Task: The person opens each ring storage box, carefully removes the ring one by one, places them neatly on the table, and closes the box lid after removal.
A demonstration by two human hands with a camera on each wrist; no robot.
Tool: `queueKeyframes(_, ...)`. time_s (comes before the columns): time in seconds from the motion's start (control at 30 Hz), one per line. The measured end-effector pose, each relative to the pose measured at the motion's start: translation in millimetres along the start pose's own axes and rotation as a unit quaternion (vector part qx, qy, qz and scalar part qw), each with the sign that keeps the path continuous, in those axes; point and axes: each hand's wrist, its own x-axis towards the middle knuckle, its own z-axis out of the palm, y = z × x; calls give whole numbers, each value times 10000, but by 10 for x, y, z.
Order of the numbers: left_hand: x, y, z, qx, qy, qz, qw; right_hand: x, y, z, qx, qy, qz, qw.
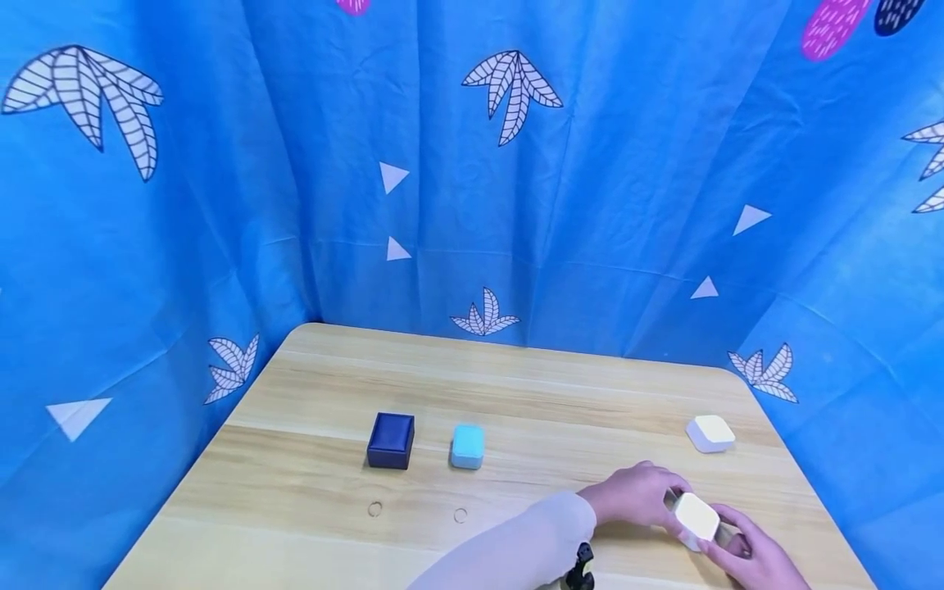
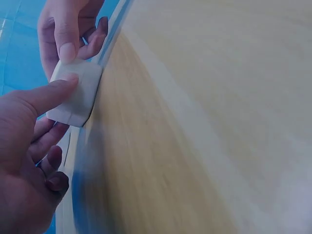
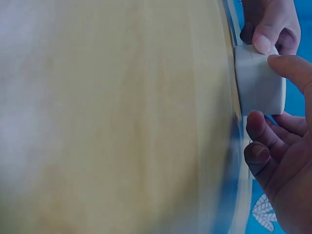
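Note:
Both hands hold one white ring box [image 1: 696,518] with rounded corners, low over the right front of the table. My left hand [image 1: 640,495] pinches its left side, with the thumb on the box's near face in the left wrist view. From the other side my right hand [image 1: 760,555] pinches it between thumb and fingers. The lid looks closed, with a thin seam on the side facing me. A second white ring box [image 1: 711,433] stands farther back on the right.
A dark blue ring box [image 1: 391,441] and a light blue one [image 1: 468,447] stand left of centre. In front of them lie two thin rings, one on the left [image 1: 374,509] and one on the right [image 1: 460,515]. Blue patterned curtain [image 1: 472,205] surrounds the wooden table [image 1: 295,492].

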Motion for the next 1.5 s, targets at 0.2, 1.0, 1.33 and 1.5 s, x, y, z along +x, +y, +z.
queueKeyframes(0.2,-146,-60,-22,-44,284,-115,9995,25,-88,52,-251,23,-232,9994)
queueKeyframes(1.0,-545,-311,-189,-289,909,-904,9913,238,-415,268,-135,-321,-1112,9932)
queueKeyframes(1.33,-647,-455,-278,-418,1140,-994,9876,342,-575,348,-39,-300,-1591,9868)
queueKeyframes(1.5,-725,-544,-326,-598,1235,-1134,9840,416,-667,396,-51,-391,-1890,9812)
